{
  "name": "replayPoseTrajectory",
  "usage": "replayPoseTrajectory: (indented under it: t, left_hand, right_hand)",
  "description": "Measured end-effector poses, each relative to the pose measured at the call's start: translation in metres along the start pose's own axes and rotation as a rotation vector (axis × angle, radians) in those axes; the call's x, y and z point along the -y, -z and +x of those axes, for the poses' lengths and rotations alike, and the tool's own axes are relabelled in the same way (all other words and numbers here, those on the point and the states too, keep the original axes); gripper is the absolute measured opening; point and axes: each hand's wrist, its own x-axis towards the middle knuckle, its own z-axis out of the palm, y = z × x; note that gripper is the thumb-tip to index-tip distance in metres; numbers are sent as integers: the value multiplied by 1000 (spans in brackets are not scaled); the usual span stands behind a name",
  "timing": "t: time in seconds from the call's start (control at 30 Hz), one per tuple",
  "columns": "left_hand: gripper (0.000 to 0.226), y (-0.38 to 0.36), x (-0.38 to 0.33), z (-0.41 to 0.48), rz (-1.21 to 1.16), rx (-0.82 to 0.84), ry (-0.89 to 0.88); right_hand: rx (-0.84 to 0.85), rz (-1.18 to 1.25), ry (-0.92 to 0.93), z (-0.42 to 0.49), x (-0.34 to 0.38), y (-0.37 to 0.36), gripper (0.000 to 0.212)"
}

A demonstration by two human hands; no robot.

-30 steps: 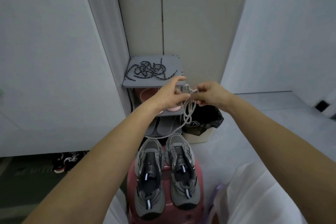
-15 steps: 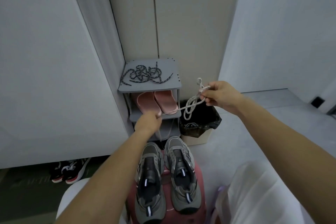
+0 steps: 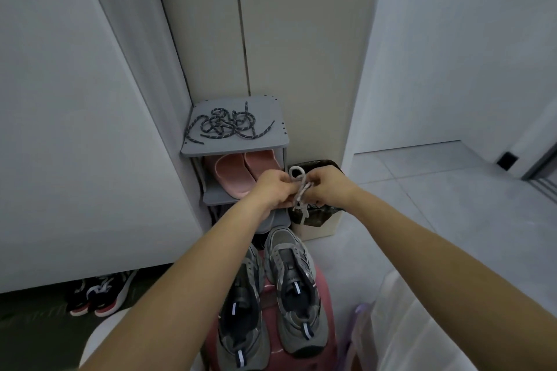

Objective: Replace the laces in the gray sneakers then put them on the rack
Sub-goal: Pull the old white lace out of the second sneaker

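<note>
a gray shoe rack [image 3: 271, 117] stands in the corner against pale wall panels. in front of it a pink stool [image 3: 327, 325] carries the gray sneakers [image 3: 294, 295], side by side, toes pointing at the rack, well below its top shelf. just to the right of the rack sits a cream bin [image 3: 316, 229] lined with a dark bag. a pair of black and red shoes [image 3: 99, 295] lies on the floor under the left panel. pink slippers [image 3: 232, 172] rest on the rack's second shelf. a tangle of dark speckled laces [image 3: 229, 125] lies loose on the top shelf.

both arms reach forward above the sneakers. the left grip [image 3: 272, 190] and the right grip [image 3: 330, 187] meet in front of the second shelf, fingers curled, each pinching the bundled light lace [image 3: 301, 190] between them. one loop of it stands up above the knuckles and short ends hang below, in front of the bin.
</note>
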Motion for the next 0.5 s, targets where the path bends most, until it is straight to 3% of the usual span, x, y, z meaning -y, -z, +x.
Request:
replayPoseTrajectory:
  t: [0.03,0.13,0.2,0.3,0.37,0.5]
  left_hand:
    - [20,0,0,1,-2,-9,-8]
    - [16,3,1,2,-68,12,6]
    - [14,7,3,-1,-88,27,3]
    - [7,19,17,-4,169,-48,-41]
    - [12,33,41,-7,420,-104,-18]
    - [43,58,107,-14,576,-93,247]
  right_hand:
    - [-14,-17,3,0,0,-1,1]
    - [-84,-13,5,2,-6,-4,16]
    - [-106,27,-23,5,-12,-6,10]
    - [-116,83,-142,9,-25,-5,17]
    - [-120,120,-233,13,-38,-3,10]
    - [-199,205,-342,30,-62,3,18]
